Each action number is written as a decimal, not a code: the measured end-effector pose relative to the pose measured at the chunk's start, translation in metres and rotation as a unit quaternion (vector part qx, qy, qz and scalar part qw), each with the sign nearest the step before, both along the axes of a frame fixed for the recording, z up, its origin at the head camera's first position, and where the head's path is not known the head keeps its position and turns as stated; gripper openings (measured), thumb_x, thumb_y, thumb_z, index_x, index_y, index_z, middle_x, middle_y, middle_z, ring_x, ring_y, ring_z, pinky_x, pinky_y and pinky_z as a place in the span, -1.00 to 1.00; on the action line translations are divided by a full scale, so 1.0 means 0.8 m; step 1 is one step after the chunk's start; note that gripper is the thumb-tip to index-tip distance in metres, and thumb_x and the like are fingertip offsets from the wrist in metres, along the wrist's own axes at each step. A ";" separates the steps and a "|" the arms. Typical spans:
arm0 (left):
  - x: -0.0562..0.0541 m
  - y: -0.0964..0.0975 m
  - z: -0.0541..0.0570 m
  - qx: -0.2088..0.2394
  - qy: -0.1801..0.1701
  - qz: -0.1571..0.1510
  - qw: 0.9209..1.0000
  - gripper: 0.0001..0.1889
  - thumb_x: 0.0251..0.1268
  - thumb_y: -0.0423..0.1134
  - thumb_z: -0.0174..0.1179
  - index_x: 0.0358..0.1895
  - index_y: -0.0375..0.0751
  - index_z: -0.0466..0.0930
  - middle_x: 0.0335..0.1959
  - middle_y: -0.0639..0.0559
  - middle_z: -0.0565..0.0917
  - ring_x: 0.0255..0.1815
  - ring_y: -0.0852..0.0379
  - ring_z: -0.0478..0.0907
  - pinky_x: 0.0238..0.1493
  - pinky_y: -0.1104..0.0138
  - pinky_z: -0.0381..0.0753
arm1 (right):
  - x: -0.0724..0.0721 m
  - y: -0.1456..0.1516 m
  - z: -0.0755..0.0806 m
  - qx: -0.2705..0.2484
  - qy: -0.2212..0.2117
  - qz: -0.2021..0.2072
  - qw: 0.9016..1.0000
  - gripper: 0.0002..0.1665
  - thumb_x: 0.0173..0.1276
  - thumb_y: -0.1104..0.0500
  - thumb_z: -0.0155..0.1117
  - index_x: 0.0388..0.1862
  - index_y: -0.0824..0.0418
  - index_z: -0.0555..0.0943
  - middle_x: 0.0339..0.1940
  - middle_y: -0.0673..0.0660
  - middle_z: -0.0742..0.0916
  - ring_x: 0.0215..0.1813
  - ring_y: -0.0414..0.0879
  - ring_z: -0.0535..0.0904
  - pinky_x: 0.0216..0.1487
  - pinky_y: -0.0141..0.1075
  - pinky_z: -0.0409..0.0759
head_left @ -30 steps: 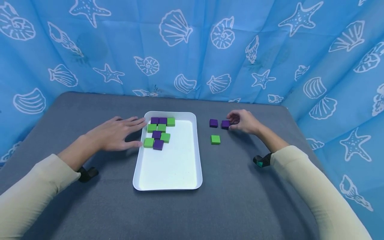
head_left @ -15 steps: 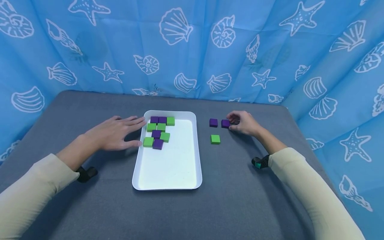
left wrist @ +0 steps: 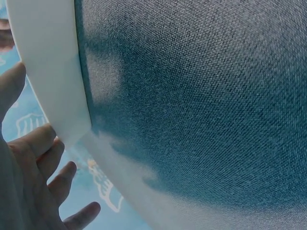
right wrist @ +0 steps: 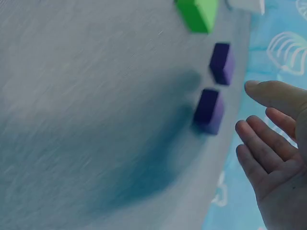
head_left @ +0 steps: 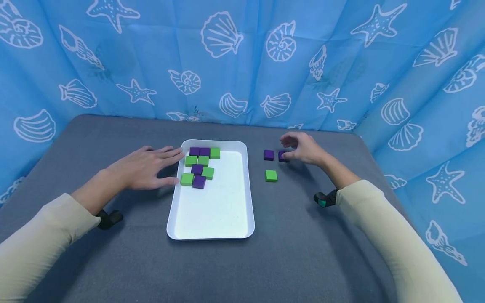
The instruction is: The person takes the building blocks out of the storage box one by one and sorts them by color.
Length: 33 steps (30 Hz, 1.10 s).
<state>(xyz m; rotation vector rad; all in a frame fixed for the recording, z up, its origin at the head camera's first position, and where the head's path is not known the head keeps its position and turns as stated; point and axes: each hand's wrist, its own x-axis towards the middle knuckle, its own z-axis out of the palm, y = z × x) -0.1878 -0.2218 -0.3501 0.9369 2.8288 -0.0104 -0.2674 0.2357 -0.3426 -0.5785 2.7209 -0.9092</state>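
Your right hand (head_left: 303, 148), fingers parted, hovers by the rightmost purple square block (right wrist: 208, 111) near the far edge of the grey fabric surface (head_left: 295, 252); your left hand (head_left: 149, 169) spreads beside a white rectangular tray (head_left: 216, 214).

Head view forward-down (wrist views nearer)

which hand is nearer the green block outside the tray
Right. The right hand is beyond and right of that green block; the left hand is across the tray from it.

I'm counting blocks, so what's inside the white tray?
The white tray holds five green blocks and four purple blocks, grouped toward its far left. Whatever lies beneath them is covered and cannot be seen.
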 end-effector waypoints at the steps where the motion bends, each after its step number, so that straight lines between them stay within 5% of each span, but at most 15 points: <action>1: 0.000 0.000 0.000 -0.001 0.000 0.000 1.000 -0.12 0.39 0.39 -0.08 0.59 -0.11 0.08 0.58 -0.12 0.15 0.54 -0.25 0.11 0.33 -0.35 0.15 | 0.001 -0.004 0.004 -0.006 0.002 0.002 1.000 -0.37 0.24 0.34 0.42 0.27 0.45 0.46 0.22 0.41 0.59 0.26 0.25 0.53 0.27 0.11 0.45; 20: 0.000 0.003 0.000 -0.005 0.013 -0.006 1.000 -0.11 0.38 0.40 -0.07 0.57 -0.14 0.12 0.57 -0.14 0.17 0.53 -0.27 0.13 0.31 -0.37 0.15 | 0.008 -0.131 0.035 -0.035 -0.022 0.088 0.995 -0.41 0.21 0.31 0.46 0.22 0.39 0.52 0.19 0.32 0.64 0.24 0.08 0.59 0.28 -0.13 0.51; 33: -0.001 0.002 -0.002 -0.001 0.013 -0.007 1.000 -0.11 0.38 0.39 -0.06 0.57 -0.15 0.12 0.57 -0.14 0.17 0.53 -0.29 0.13 0.31 -0.37 0.16 | 0.021 -0.200 0.017 0.008 -0.114 0.146 0.983 -0.30 0.20 0.28 0.51 0.30 0.37 0.48 0.17 0.25 0.68 0.19 -0.01 0.64 0.16 -0.34 0.57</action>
